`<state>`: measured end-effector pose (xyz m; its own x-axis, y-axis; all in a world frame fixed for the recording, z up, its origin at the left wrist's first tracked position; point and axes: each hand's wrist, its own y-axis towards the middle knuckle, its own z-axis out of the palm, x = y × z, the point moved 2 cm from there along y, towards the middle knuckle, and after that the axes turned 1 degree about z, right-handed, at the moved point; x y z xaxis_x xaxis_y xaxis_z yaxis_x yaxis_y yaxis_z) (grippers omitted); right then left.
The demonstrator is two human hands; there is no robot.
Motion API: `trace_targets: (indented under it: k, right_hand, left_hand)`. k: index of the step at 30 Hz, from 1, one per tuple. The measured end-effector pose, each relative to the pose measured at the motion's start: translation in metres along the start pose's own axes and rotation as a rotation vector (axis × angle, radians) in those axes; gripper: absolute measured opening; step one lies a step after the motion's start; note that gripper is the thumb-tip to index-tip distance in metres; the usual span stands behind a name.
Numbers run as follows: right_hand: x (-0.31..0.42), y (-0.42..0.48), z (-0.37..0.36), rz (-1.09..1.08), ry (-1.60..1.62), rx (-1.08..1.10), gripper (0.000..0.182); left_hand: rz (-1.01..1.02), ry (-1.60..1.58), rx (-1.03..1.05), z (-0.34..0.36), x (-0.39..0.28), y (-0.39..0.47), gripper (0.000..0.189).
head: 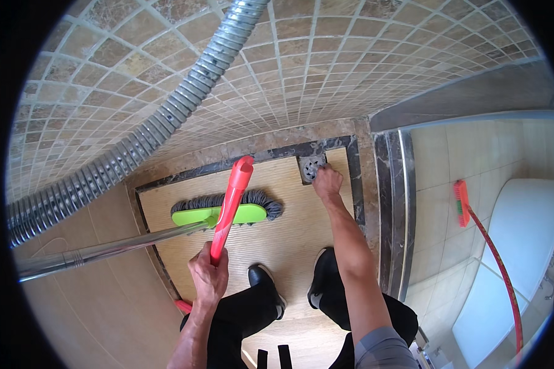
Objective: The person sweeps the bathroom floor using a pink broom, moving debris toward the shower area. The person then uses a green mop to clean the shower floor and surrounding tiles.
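My left hand (208, 276) is closed around a red plastic handle (231, 207), whose hollow-looking end points up and away from me. My right hand (328, 181) reaches down to a round metal floor drain (310, 169) in the corner of the shower floor. Its fingers are bunched at the drain's right edge; whether they grip something is hidden. Behind the red handle, a mop with a bright green head (244, 212) and grey strands (270, 205) rests on the ribbed tan floor (267, 240). Its metal pole (120, 246) runs off to the left.
A ribbed metal shower hose (180, 108) hangs close before the mosaic-tiled wall (295, 60). Dark stone sills (390, 207) border the right side. Beyond lie a red brush (461, 203) with a patterned handle (498, 267) and a white bathtub (526, 230). My black shoes (261, 276) stand on the shower floor.
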<state>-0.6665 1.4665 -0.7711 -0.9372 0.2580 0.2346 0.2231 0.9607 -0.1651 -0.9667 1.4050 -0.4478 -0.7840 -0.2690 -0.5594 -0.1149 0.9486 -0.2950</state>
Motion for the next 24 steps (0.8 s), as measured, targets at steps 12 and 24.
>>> trace_targets:
  k: [12, 24]
  right_hand:
    - [0.004, -0.004, -0.003, -0.029, -0.039, -0.040, 0.009]
    - [0.039, -0.129, -0.088, 0.743, 1.005, -0.369, 0.009]
  left_hand:
    - [0.013, 0.010, -0.004, -0.005, -0.001, 0.005, 0.016]
    - [0.021, -0.044, 0.020, -0.020, 0.015, -0.063, 0.013]
